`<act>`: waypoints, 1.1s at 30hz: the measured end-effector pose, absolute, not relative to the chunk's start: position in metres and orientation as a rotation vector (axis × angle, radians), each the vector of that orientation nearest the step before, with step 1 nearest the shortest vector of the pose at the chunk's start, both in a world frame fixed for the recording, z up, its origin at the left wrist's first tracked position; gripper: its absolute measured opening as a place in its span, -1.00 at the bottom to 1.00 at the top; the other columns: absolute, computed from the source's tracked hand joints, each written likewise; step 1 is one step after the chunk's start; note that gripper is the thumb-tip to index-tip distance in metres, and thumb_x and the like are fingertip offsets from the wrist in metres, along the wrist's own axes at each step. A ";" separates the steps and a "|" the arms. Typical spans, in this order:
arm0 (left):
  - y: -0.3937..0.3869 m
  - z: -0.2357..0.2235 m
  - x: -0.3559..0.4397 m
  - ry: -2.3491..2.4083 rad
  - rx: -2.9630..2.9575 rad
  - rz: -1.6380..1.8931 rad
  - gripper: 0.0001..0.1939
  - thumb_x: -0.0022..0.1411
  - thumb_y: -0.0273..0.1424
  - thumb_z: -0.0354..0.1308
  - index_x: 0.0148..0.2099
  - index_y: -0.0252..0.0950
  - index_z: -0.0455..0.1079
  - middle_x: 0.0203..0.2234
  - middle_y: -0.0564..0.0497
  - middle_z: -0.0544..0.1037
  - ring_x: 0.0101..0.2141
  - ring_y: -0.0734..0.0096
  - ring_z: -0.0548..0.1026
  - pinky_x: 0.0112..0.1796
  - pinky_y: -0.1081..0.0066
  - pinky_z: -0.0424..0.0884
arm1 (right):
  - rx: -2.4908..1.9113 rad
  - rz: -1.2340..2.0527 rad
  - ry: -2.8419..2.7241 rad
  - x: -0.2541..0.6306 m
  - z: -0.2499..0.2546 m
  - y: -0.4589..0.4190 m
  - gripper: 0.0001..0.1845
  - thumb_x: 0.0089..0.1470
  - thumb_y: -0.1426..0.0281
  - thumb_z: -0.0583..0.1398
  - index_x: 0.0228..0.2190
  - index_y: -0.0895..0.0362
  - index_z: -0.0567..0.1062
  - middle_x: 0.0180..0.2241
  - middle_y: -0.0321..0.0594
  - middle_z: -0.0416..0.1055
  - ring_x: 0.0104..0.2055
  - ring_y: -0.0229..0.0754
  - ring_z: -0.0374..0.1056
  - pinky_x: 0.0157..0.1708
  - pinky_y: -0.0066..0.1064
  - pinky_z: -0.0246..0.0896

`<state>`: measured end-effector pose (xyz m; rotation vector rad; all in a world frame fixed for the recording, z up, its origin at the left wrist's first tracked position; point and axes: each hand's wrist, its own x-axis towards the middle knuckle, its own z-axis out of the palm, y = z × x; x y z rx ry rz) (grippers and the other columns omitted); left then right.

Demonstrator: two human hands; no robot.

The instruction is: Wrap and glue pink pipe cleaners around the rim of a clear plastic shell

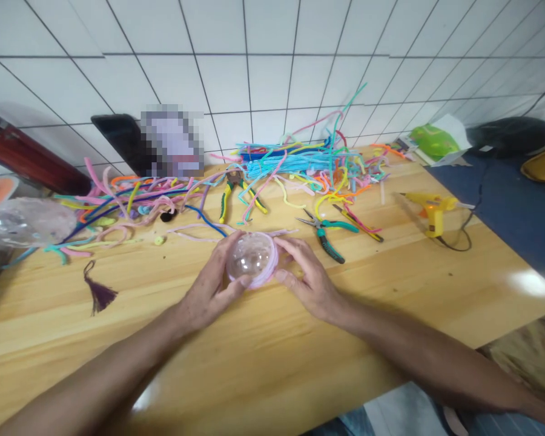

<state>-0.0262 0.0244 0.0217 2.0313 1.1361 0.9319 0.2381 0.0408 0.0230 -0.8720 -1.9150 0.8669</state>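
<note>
Between my two hands, just above or on the wooden table, is a transparent plastic dome with a pale pink fuzzy pipe cleaner around its rim. My left hand grips it from the left, thumb across the near edge and fingers along the far side. From the right, my right hand pinches the rim between thumb and forefinger. Behind the dome, a loose pink pipe cleaner and a blue pipe cleaner lie on the table.
Needle-nose pliers, yellow-green pliers and a yellow glue gun lie beyond my hands. Heaps of coloured pipe cleaners line the tiled wall. A dark tassel lies left; a phone leans at the back.
</note>
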 end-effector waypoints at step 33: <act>0.031 0.018 -0.021 0.982 2.108 0.875 0.05 0.39 -0.05 0.35 0.64 -0.02 -0.22 0.50 -0.29 0.14 0.48 -0.25 0.19 0.46 -0.29 0.15 | -0.832 0.935 -1.946 0.231 0.022 0.035 -0.19 0.37 0.15 0.32 0.49 -0.11 0.17 0.45 -0.04 0.28 0.49 0.11 0.21 0.48 0.07 0.15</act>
